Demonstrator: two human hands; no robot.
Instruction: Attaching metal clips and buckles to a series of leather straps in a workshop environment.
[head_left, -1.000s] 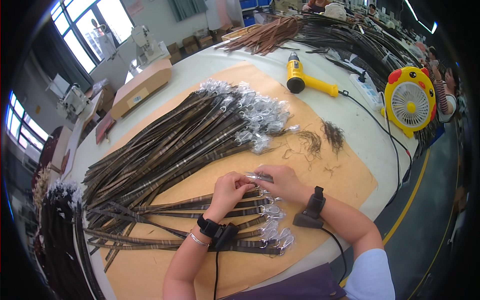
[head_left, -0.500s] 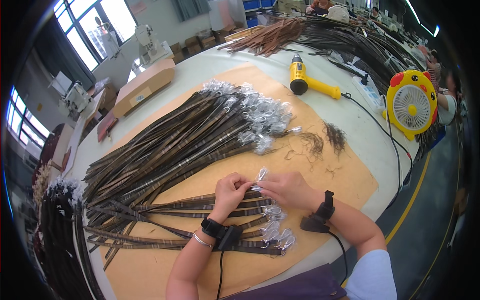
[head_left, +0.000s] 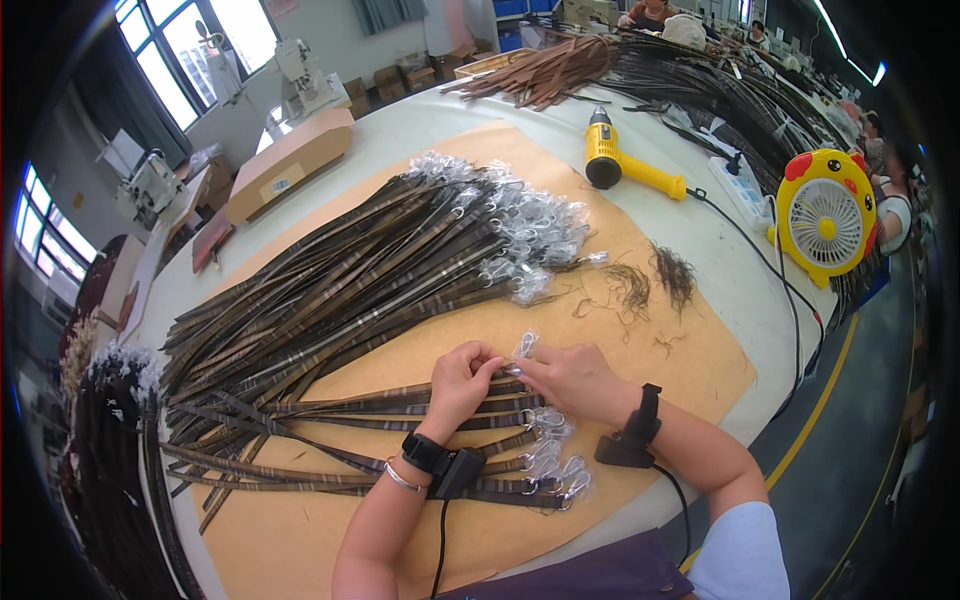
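The end of a dark brown striped strap is pinched between my left hand [head_left: 460, 388] and my right hand [head_left: 578, 384], fingertips nearly meeting. Just above my fingertips a metal clasp in clear plastic [head_left: 526, 344] sticks up from the held end. Both hands are closed; the exact grip on the strap is partly hidden behind the fingers. Below them several loose straps [head_left: 400, 487] fan out across the brown paper [head_left: 620, 480], with plastic-wrapped clasps [head_left: 548, 450] at their right ends. Beyond my hands lies a big pile of similar straps [head_left: 330, 260].
Dark thread scraps [head_left: 673, 278] lie right of the pile. A yellow heat gun [head_left: 630, 165], a power strip [head_left: 740, 190] and a yellow fan [head_left: 825, 215] stand farther right. A cardboard box [head_left: 290, 165] is far left; more dark straps [head_left: 115, 470] hang at the left edge.
Both hands stay at nearly the same spot, with the fingertips shifted slightly at the strap end. The whole view has tilted a little.
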